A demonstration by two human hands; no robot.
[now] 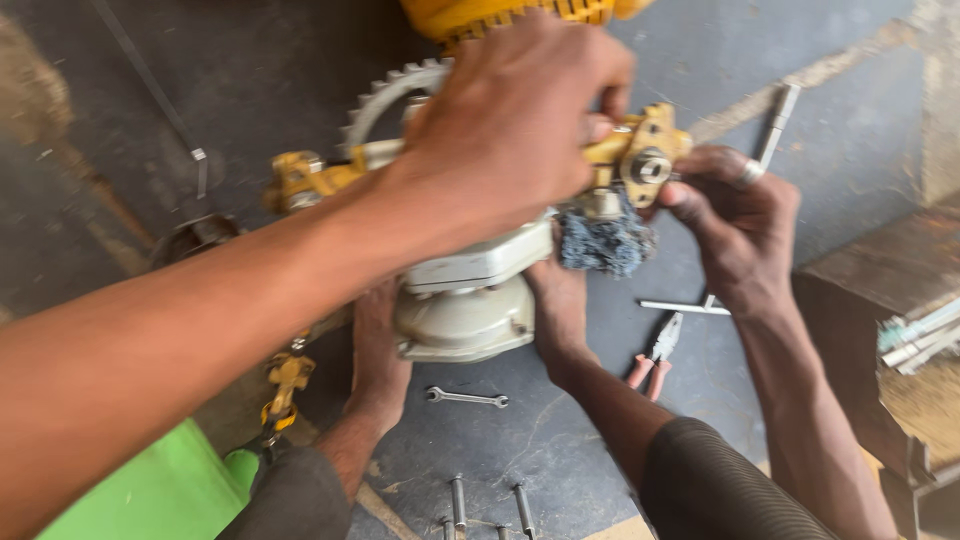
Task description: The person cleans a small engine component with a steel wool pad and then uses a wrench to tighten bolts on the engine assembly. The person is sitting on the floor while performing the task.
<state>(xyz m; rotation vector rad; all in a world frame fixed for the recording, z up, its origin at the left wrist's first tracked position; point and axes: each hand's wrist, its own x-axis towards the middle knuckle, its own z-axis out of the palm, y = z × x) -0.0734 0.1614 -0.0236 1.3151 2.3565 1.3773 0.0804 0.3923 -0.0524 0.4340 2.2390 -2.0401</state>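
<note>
While our left hand (pixel 510 120) is curled shut over the top of the yellow fitting (pixel 645 160), its fingers wrapped round the near edge, our right hand (pixel 735 225) comes in from the other side with thumb and fingertips pressed to the fitting's round metal boss; the blur keeps us from telling whether it really pinches anything or only touches. The fitting sits on top of a grey housing (pixel 470 300), just under our left palm, with a toothed gear (pixel 385 95) behind our left wrist and a blue-grey wad (pixel 605 240) hanging just below our right fingertips. Two other hands (pixel 378 350) (pixel 560 305), a co-worker's, prop the housing from underneath. On the floor below our right hand lie pliers (pixel 655 355), and nearer the co-worker's wrists a spanner (pixel 467 398) and some bolts (pixel 458 500). We judge the main risk to be the housing tipping, since four hands carry it off the floor and a hard twist from our left could wrench it out of the co-worker's grip. Fingers could also get nipped against the gear teeth, and a small part shaken loose might drop among the floor clutter.
</note>
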